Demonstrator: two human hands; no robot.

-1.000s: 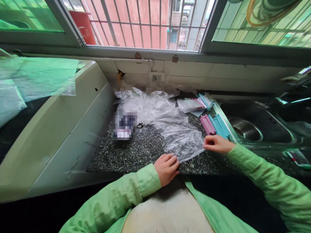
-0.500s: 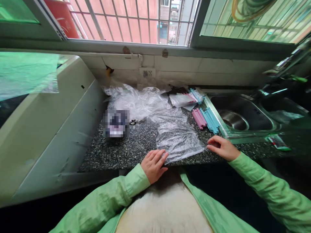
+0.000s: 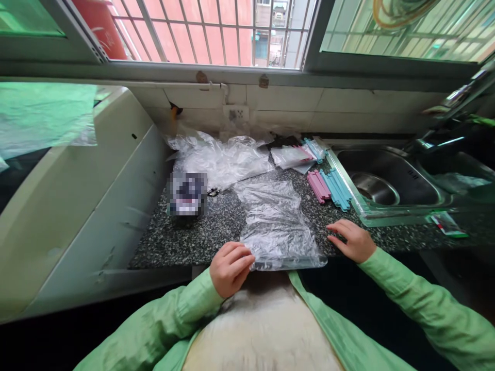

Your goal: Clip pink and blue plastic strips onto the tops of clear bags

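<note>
A clear, wrinkled plastic bag (image 3: 276, 221) lies flat on the counter, its near end at the front edge. My left hand (image 3: 231, 269) is closed at the bag's near left corner, fingertips pinching the plastic. To the right of the bag, my right hand (image 3: 353, 241) hovers with thumb and fingers apart, holding nothing. Beyond it lie pink plastic strips (image 3: 319, 186) and blue plastic strips (image 3: 335, 189) in side-by-side bundles. A heap of crumpled clear plastic bags (image 3: 220, 159) spreads behind the flat one.
On the left of the speckled counter (image 3: 174, 242) sits a pixelated dark object (image 3: 187, 194). A steel sink (image 3: 406, 175) is at the right, with a small packet (image 3: 447, 224) at its front. Flat packets (image 3: 292, 156) lie toward the back. A pale appliance (image 3: 96, 190) borders the left.
The flat bag has slid toward my body and straightened, its near end now at the counter edge. My left hand moved left and nearer with its corner; my right hand shifted slightly left.
</note>
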